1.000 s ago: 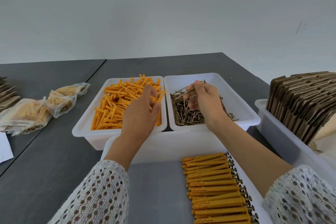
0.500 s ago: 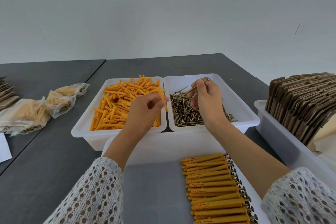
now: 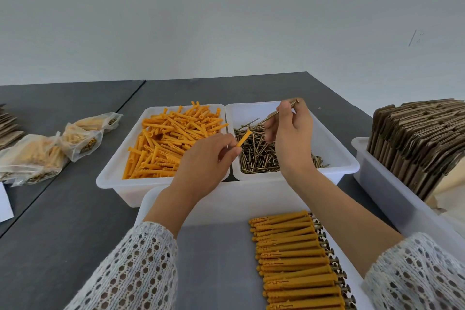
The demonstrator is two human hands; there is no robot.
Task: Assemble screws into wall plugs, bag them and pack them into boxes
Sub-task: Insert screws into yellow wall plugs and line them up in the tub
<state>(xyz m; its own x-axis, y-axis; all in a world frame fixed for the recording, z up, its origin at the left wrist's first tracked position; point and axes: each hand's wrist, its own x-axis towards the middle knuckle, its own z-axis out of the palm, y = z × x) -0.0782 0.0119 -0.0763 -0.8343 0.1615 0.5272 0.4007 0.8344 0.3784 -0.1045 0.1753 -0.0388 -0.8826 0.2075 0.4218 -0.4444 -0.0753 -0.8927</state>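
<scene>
While both hands hang over the two white tubs, each has one part pinched in its fingertips. The landmark here is the tub of screws (image 3: 334, 148), a white plastic bin with a loose heap of brass-coloured screws lying in it. The left hand (image 3: 203, 158) sits at this tub's near-left corner, fingers curled, thumb and forefinger nipping the lower end of a single orange wall plug (image 3: 243, 139); the plug tilts up and to the right, its free end over the screw heap. The right hand (image 3: 293, 138) is above the middle of the tub, fingers bent, pinching one screw (image 3: 273, 114) near its head; the screw slants down to the left, its tip close to the plug's free end but apart from it. Touching the landmark tub's left wall is the tub of orange plugs (image 3: 113, 171), well filled. Just in front of the landmark lies a white tray (image 3: 156, 199) with a neat row of assembled plugs (image 3: 292, 257), screw heads to the right. Far left of it lie filled clear bags (image 3: 37, 156) on the grey table (image 3: 63, 221). To its right stands a bin of flat cardboard boxes (image 3: 417, 138).
</scene>
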